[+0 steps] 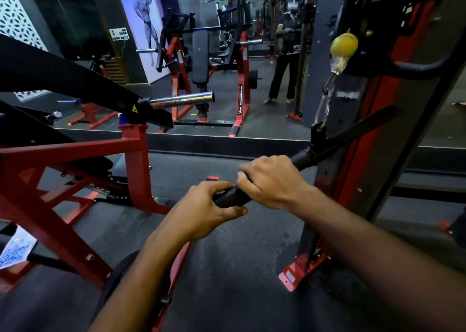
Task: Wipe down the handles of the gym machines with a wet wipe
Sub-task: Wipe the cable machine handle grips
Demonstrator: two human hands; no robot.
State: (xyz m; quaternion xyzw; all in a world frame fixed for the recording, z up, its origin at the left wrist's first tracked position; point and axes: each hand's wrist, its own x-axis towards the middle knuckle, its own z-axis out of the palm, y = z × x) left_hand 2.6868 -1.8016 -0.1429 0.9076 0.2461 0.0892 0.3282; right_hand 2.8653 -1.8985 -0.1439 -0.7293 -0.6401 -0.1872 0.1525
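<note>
A black cable-machine bar handle (305,156) hangs by a carabiner (324,104) from a cable with a yellow stopper ball (344,44). Its near end slants down towards me. My right hand (271,181) grips the bar from above, fingers curled round it. My left hand (205,209) holds the bar's lower end, thumb underneath and fingers over the top. No wet wipe shows; if one lies under a palm, it is hidden.
A red-framed plate-loaded machine (75,155) with a chrome sleeve (181,99) stands at the left. The red and black cable tower (353,142) rises on the right. A wall mirror (227,54) ahead reflects a standing person and more machines. Dark rubber floor (239,268) lies below.
</note>
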